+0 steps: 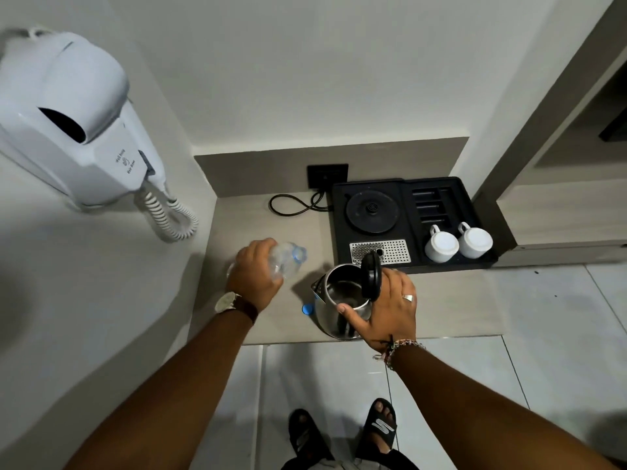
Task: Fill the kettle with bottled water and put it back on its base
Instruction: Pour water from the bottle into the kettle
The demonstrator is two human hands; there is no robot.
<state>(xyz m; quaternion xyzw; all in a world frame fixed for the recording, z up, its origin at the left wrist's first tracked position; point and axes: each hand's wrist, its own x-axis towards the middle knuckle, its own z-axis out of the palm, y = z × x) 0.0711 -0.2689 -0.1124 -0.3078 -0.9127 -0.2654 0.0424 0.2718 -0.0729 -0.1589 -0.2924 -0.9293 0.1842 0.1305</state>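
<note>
A steel kettle (339, 300) stands on the grey counter (451, 300) near its front edge, its black lid (371, 278) flipped up. My right hand (386, 308) grips the kettle's side and handle. My left hand (256, 273) holds a clear plastic water bottle (288, 259), tilted with its uncapped neck pointing right, left of the kettle and apart from it. A blue bottle cap (307, 309) lies on the counter by the kettle's left side. The round black kettle base (371, 210) sits bare in a black tray (475, 198) behind the kettle.
Two white cups (441, 245) (475, 241) stand upside down in the tray's right part, beside a perforated metal grid (390, 249). A black cord (291, 205) runs to a wall socket (327, 175). A white wall hair dryer (74, 120) hangs at left. Tiled floor lies below.
</note>
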